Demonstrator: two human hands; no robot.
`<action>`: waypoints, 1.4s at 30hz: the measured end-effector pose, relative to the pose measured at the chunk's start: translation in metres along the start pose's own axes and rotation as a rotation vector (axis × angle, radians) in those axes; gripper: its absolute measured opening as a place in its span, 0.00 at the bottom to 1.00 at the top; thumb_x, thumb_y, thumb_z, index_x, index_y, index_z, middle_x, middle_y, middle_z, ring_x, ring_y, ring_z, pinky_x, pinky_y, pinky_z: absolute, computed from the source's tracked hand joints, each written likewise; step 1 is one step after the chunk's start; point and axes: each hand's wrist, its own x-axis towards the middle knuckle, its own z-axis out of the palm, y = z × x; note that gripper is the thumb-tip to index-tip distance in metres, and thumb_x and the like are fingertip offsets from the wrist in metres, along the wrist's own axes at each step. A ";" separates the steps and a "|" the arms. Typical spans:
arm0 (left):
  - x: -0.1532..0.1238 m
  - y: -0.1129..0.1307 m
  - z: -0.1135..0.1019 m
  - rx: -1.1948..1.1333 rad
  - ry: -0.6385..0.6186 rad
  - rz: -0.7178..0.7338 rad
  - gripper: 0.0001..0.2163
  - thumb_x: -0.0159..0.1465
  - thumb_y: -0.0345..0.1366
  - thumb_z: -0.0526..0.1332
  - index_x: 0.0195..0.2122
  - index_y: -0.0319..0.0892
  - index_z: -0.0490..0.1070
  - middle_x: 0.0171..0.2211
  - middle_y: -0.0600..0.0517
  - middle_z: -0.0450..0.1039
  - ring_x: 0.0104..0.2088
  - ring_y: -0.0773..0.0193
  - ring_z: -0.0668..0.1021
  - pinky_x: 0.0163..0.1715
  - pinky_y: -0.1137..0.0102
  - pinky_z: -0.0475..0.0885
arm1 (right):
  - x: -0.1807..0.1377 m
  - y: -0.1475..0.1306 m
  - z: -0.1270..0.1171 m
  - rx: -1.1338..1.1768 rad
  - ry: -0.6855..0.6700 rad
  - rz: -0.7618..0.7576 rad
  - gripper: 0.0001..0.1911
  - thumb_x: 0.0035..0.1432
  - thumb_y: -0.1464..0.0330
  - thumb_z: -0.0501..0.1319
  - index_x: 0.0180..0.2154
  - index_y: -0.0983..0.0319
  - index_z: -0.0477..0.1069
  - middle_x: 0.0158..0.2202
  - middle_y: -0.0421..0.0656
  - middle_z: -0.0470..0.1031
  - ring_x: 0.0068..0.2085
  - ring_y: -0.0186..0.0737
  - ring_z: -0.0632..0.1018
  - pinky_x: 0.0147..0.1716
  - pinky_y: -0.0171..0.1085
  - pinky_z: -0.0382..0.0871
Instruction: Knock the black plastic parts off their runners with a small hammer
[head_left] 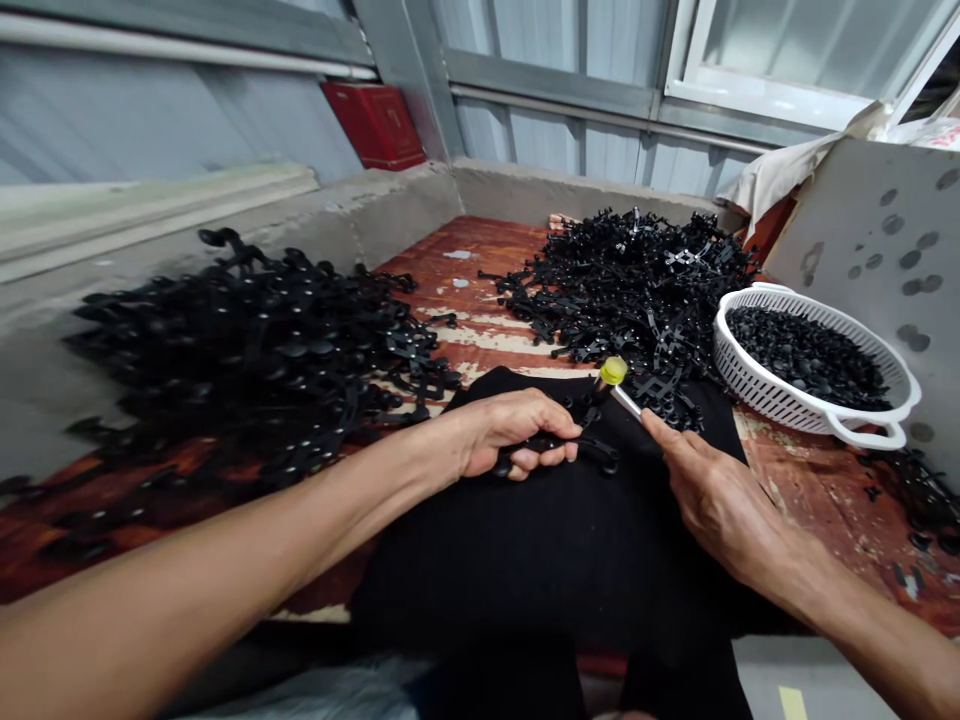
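Observation:
My left hand [525,432] is closed around a black jointed linkage part [600,452], whose end sticks out to the right over the black cloth [517,560]. In my right hand [712,490] is a small hammer [613,371] with a yellow-green face and a shiny metal handle, my index finger stretched along it. The hammer's head is just above and beside the linkage; whether they touch I cannot tell. Both hands are over the cloth at the near side of the worn red-brown table [795,490].
A blurred heap of black linkages [262,350] lies on the left, and another linkage pile [637,270] at the back. The white basket [802,400] at right holds small black pieces [810,355]. A speckled grey panel [870,240] stands beyond it. A red box [375,125] sits on the ledge.

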 end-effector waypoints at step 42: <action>0.008 0.000 -0.008 0.184 0.001 0.146 0.11 0.50 0.40 0.63 0.23 0.36 0.71 0.16 0.53 0.67 0.12 0.74 0.61 0.12 0.77 0.55 | -0.010 -0.015 -0.008 0.247 0.158 0.094 0.28 0.61 0.74 0.49 0.63 0.61 0.61 0.30 0.44 0.72 0.26 0.39 0.73 0.29 0.40 0.75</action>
